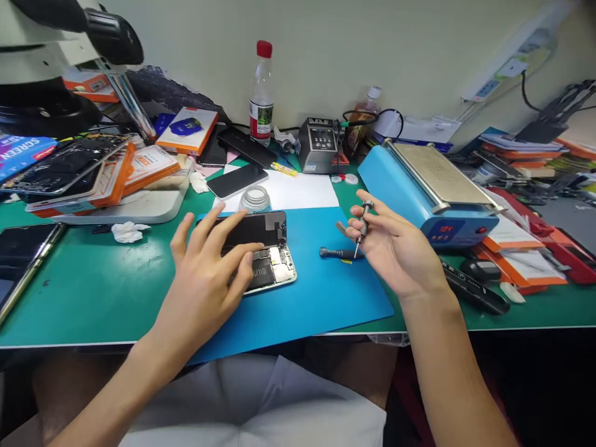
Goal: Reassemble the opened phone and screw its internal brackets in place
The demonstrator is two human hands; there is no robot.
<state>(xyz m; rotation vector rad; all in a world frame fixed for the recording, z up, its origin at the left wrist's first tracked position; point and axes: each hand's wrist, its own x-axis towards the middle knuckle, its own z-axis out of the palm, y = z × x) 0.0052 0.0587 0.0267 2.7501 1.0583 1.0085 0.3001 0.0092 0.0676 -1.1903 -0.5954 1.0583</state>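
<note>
An opened smartphone (pixel 272 267) lies on the blue mat (pixel 302 310), its screen (pixel 261 228) lifted at the far side and its battery and inner parts bare. Over the phone's left part is my left hand (pixel 209 261), fingers spread, thumb and index finger close to the inner parts; whether they touch cannot be told. To the right, above the mat's edge, my right hand (pixel 395 245) holds a small screwdriver (pixel 364 223), tip pointing down. A flat metal piece (pixel 343 230) also sticks out from its fingers. Below it lies a second, dark screwdriver (pixel 335 252).
A glass jar (pixel 255 198) and another phone (pixel 237 181) sit behind the mat. A blue heating plate (pixel 433 186) stands right, a microscope (pixel 56 68) overhangs the left. A bottle (pixel 261 99) and soldering station (pixel 320 146) line the wall. Stacked boxes (pixel 189 130) crowd the back left.
</note>
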